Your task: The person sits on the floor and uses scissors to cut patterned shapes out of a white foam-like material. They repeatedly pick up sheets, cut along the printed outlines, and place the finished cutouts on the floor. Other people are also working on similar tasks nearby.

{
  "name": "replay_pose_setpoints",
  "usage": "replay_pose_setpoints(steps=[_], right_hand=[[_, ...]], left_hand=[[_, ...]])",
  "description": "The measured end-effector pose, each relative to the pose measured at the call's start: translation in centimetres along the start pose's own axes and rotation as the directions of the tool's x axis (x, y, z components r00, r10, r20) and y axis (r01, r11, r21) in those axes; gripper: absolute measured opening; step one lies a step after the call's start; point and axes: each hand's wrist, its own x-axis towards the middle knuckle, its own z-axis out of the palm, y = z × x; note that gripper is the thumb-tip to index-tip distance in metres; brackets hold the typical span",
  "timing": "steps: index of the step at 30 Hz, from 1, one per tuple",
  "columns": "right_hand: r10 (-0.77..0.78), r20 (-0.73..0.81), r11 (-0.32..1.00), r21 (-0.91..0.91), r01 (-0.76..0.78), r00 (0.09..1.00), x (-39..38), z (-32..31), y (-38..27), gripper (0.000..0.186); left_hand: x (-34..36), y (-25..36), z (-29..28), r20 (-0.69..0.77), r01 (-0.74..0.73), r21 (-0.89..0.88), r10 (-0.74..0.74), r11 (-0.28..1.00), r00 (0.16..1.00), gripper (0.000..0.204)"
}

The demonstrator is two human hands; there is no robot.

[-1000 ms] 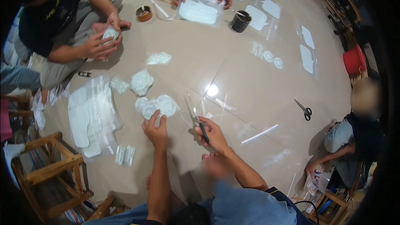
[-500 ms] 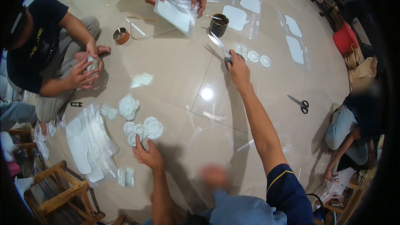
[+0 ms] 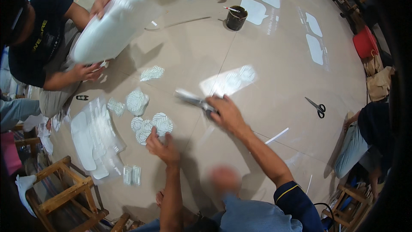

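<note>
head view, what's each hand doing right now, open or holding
Left hand: open, fingertips at the patterned pieces; contact unclear.
Right hand: closed, holding scissors.

Silver-bladed scissors with black handles [image 3: 198, 101]: gripped in right hand [image 3: 226, 114], motion-blurred, blades pointing left over beige tiled floor [image 3: 274, 94]; blade spread unclear. Pale round cutouts with wavy grey-green lines [image 3: 162, 123]: overlapping cluster flat on floor, near edge under fingertips of left hand [image 3: 162, 147]. Pale translucent sheet with round patterns [image 3: 229, 80]: slanted, blurred, just beyond right hand; contact unclear.
</note>
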Motion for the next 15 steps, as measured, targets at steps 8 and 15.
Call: replay_pose_setpoints(steps=[8, 15], right_hand=[[0.425, -0.237, 0.881, 0.330, -0.339, 0.874, -9.8, 1.9, -4.8, 0.058], [0.611, -0.232, 0.700, 0.605, -0.380, 0.757, -14.7, 1.6, -4.4, 0.054]], left_hand=[[-0.1, 4.2, 2.4, 0.324, -0.314, 0.078, 0.274, 0.946, 0.906, 0.050], [2.2, 6.8, 5.9, 0.373, -0.481, 0.210, 0.385, 0.852, 0.844, 0.049]])
